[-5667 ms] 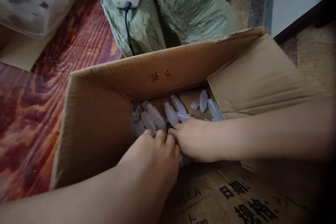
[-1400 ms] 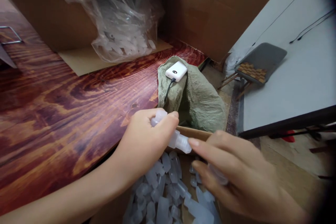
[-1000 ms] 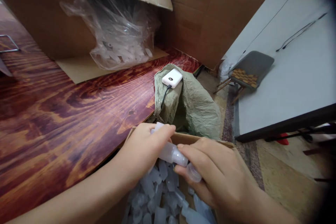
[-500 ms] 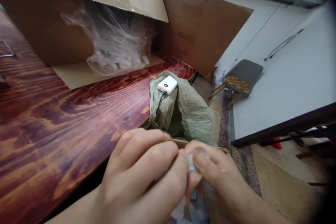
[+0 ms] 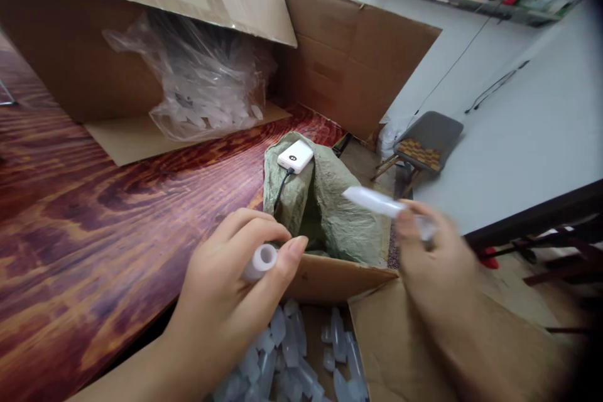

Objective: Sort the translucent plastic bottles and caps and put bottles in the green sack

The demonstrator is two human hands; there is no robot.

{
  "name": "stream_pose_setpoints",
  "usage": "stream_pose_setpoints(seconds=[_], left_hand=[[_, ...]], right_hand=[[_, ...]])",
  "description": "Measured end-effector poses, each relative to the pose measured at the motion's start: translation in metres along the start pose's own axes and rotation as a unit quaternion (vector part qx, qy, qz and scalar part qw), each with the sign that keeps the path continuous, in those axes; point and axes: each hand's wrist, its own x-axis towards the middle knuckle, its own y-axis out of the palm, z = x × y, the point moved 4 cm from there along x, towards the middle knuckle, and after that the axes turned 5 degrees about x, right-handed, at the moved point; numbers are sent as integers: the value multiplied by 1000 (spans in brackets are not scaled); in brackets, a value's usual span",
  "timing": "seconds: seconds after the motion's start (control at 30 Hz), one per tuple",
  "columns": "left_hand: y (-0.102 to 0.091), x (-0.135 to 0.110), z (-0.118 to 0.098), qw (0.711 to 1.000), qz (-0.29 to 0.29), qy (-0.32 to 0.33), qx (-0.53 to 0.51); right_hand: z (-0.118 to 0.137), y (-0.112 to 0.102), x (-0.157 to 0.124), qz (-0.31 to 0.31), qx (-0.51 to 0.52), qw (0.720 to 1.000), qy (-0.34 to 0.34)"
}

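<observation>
Two pieces are out in the hands, and by the look of it plenty are left untouched in the open carton [image 5: 325,276]. Above the carton's left part, the left hand [image 5: 221,276] has its fingers and thumb wrapped around a tube-like piece [image 5: 255,267], whose hollow round end faces up toward the head. Beyond the carton's right corner, the right hand [image 5: 433,257] pinches a slim bottle [image 5: 374,201] of milky plastic, its narrow end pointing left; motion blur hides whether a second bit sits in that grip. The two held pieces are well apart, so nothing is joined between them at this moment. Inside the carton, loose pieces [image 5: 292,339] lie in a jumble toward its left side, with a sparser group of bottles [image 5: 336,333] nearer its right wall. Behind the carton stands a green sack [image 5: 348,220] with its mouth open; its depth is too dark to tell whether anything has gone in. Past the carton to the far left, a clear bag [image 5: 211,100] on the tabletop [image 5: 141,201] holds whitish pieces, though whether these have been dealt with cannot be told. The work seems partway at most, given the many loose pieces in the carton.
</observation>
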Motion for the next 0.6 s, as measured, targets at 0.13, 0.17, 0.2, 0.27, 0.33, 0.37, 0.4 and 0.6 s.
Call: stream_pose_setpoints(seconds=[0.13, 0.17, 0.2, 0.27, 0.33, 0.37, 0.4, 0.6], left_hand=[[7, -1, 8, 991, 66, -113, -32], [9, -2, 12, 984, 83, -150, -44], [11, -2, 15, 976, 103, -185, -55], [16, -4, 20, 956, 145, -245, -74], [22, -6, 23, 935, 189, -286, -94], [24, -7, 25, 924, 208, -302, -107], [27, -8, 26, 915, 222, -315, -122], [36, -16, 32, 885, 239, -345, -201]], right_hand=[[-13, 38, 4, 133, 243, 942, 189], [-13, 42, 2, 155, 307, 911, 227], [-12, 45, -2, 175, 356, 880, 260], [-7, 47, -10, 219, 417, 824, 315], [-1, 49, -18, 262, 441, 782, 354], [1, 51, -22, 280, 445, 767, 366], [4, 52, -25, 296, 446, 760, 369], [15, 61, -38, 440, 269, 823, 239]])
